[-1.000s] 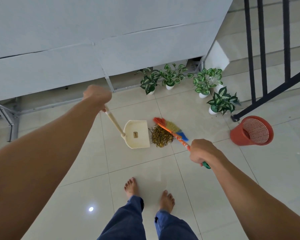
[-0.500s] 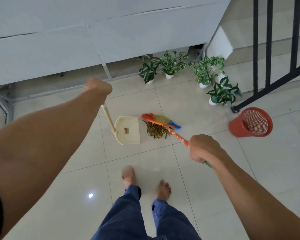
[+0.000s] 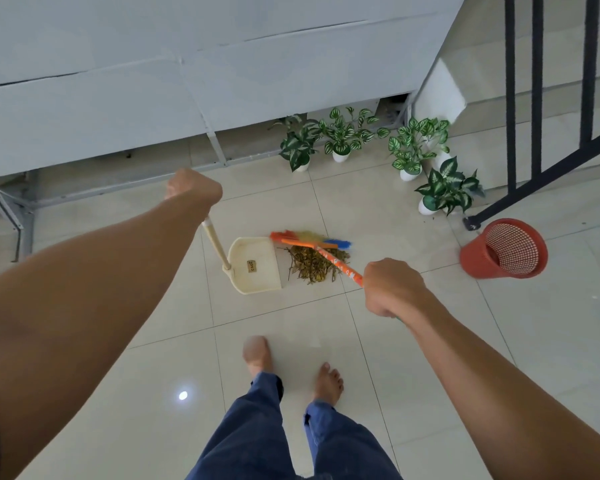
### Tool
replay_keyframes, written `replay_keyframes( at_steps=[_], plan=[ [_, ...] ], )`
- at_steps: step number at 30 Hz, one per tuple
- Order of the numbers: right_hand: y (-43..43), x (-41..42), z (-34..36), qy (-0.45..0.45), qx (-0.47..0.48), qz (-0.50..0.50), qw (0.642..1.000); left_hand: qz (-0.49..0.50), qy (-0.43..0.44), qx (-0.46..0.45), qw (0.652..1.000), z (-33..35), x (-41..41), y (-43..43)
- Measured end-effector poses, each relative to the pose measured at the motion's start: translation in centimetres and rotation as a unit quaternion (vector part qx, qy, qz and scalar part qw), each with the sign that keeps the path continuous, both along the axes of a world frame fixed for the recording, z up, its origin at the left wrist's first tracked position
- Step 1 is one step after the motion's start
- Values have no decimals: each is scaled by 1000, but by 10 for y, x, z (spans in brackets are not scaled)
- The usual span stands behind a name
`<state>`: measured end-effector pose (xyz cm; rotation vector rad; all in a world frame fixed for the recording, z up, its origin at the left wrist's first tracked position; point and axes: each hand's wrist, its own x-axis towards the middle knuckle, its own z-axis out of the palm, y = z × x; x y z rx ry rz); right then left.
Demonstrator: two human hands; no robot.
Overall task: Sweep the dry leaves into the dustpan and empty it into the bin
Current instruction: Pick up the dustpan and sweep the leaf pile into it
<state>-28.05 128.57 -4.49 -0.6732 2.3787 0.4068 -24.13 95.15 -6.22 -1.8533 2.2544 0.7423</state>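
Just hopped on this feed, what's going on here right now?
A person is mid-sweep. The left hand grips the long handle of the cream dustpan, which is set on the floor with its open edge next to the pile of dry leaves. The right hand grips the broom, its head at the far side of the pile. No leaves show in the pan yet. The red bin waits to the right.

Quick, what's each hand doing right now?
Left hand: closed round the dustpan handle.
Right hand: closed round the broom handle.
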Motion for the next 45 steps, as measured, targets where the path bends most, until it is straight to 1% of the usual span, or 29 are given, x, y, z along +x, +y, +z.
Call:
replay_keyframes(
  at_steps=[2, 5, 8, 9, 10, 11, 12, 14, 15, 16, 17, 18, 19, 20, 21, 22, 23, 25, 26, 28, 29, 30, 33, 34, 37, 39, 41, 42, 45],
  plan=[
    [7, 1, 1, -12, 10, -22, 1000, -19, -3, -7, 1000, -3, 3, 2],
    [26, 3, 3, -17, 1, -54, 998, -49, -17, -15, 999, -4, 1, 8],
    [42, 6, 6, -4, -6, -77, 997, -44, -28, 3, 999, -1, 13, 14],
    [45, 7, 7, 1, -5, -87, 996, -58, -32, 13, 998, 1, 19, 8],
    [47, 8, 7, 3, -3, -101, 995, -42, -17, 24, 999, 4, 11, 8],
    [48, 9, 6, 1, -2, -119, 993, -50, -10, 12, 999, 1, -2, 14],
    [50, 9, 4, -9, -2, -141, 990, -73, 6, 27, 997, 0, -31, 23],
    [51, 9, -2, -49, -24, -202, 978, -127, 16, 131, 983, -32, -41, 64],
    [50, 9, -3, -71, -42, -237, 968, -209, -77, 76, 972, -60, -31, 67],
    [49, 9, -5, -89, -58, -269, 957, -214, -118, 99, 965, -93, -6, 82],
    [47, 10, -5, -105, -70, -291, 948, -225, -95, 177, 953, -129, 44, 117],
    [44, 12, -5, -121, -75, -303, 942, -234, -114, 232, 937, -157, 93, 152],
    [40, 13, -5, -133, -74, -303, 941, -265, -150, 228, 925, -175, 144, 168],
    [36, 16, -4, -143, -69, -296, 942, -279, -155, 218, 922, -196, 179, 176],
    [32, 18, -2, -150, -64, -283, 945, -261, -157, 221, 926, -199, 189, 173],
    [29, 19, 1, -153, -58, -266, 950, -242, -96, 243, 934, -197, 176, 160],
    [27, 20, 5, -152, -52, -248, 955, -224, -74, 238, 942, -201, 186, 156],
    [26, 21, 15, -144, -44, -220, 964, -216, -108, 241, 940, -192, 183, 149],
    [26, 20, 20, -140, -44, -211, 966, -211, -90, 248, 941, -201, 184, 151],
    [25, 20, 28, -130, -42, -205, 969, -219, -94, 267, 934, -205, 191, 152],
    [26, 20, 31, -123, -41, -205, 970, -250, -107, 232, 934, -201, 192, 148],
    [26, 20, 32, -115, -40, -206, 971, -251, -101, 238, 933, -200, 191, 147],
    [27, 22, 26, -101, -30, -217, 971, -263, -87, 236, 931, -202, 187, 145],
    [26, 23, 20, -104, -35, -234, 966, -261, -87, 241, 931, -200, 188, 146],
    [19, 25, 1, -143, -69, -308, 938, -200, -59, 262, 942, -199, 194, 160],
    [12, 28, -10, -173, -84, -327, 925, -181, -69, 273, 943, -193, 198, 175],
    [4, 32, -19, -190, -100, -322, 922, -227, -104, 265, 932, -190, 200, 185],
    [1, 33, -21, -196, -106, -314, 923, -255, -121, 265, 922, -190, 201, 187],
    [-3, 38, -18, -206, -112, -270, 934, -272, -153, 280, 908, -191, 204, 203]
  ],
)
